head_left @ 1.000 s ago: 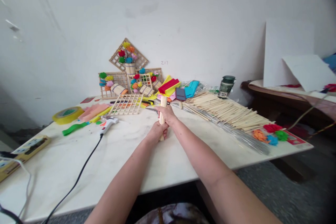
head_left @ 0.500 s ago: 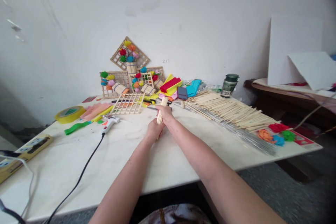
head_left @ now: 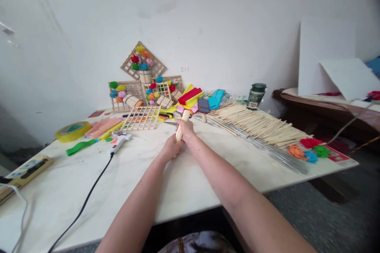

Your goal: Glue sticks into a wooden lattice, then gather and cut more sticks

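Note:
A bundle of pale wooden sticks (head_left: 185, 116) is held above the middle of the white table (head_left: 204, 178), tilted with its upper end away from me. My right hand (head_left: 186, 129) is closed around its upper part. Lower down, my left hand (head_left: 172, 146) is closed around the bottom part. Both hands nearly touch each other, and their fingers hide much of the bundle. Just beyond them lie a small stick lattice (head_left: 142, 118) and a black-and-yellow cutter (head_left: 165, 114).
A glue gun (head_left: 121, 140) with a black cord and yellow tape (head_left: 73, 131) lie left. Loose sticks (head_left: 258, 124) and wires (head_left: 274, 157) spread right, near crumpled paper balls (head_left: 297, 151). Finished flower lattices (head_left: 126, 97) lean against the wall. A power strip (head_left: 26, 174) sits at the left edge.
The view has shifted slightly, so the surroundings appear a little further left. Both hands keep their hold on the stick bundle, with hardly any other movement.

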`<state>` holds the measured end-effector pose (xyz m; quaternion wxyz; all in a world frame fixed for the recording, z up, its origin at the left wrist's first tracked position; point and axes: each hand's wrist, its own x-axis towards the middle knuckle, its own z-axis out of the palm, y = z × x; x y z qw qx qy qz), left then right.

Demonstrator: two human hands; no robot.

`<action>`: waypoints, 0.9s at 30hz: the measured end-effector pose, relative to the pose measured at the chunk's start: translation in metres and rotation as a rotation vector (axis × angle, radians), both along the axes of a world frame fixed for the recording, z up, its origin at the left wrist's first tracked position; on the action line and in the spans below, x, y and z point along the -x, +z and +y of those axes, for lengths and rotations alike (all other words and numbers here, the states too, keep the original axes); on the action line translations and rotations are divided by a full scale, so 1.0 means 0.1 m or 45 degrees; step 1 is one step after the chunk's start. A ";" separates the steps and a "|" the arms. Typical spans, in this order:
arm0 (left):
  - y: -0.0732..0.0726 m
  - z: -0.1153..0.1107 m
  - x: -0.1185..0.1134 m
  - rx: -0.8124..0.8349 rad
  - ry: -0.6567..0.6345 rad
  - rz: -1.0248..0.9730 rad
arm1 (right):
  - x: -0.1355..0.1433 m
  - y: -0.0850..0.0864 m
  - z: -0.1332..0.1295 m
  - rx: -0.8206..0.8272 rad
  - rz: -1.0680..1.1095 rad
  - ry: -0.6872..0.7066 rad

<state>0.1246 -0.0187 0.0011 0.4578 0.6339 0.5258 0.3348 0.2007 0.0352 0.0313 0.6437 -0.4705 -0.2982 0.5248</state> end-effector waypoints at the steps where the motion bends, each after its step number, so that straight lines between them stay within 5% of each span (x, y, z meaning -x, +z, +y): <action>1: 0.01 0.00 0.00 0.013 -0.010 -0.025 | 0.00 0.00 0.00 -0.003 -0.011 0.013; 17: 0.03 0.03 0.00 -0.003 -0.051 0.133 | -0.03 0.00 -0.02 0.001 0.191 -0.062; 27: 0.06 0.18 -0.03 0.036 -0.117 0.308 | -0.13 -0.20 0.18 0.152 0.104 -0.247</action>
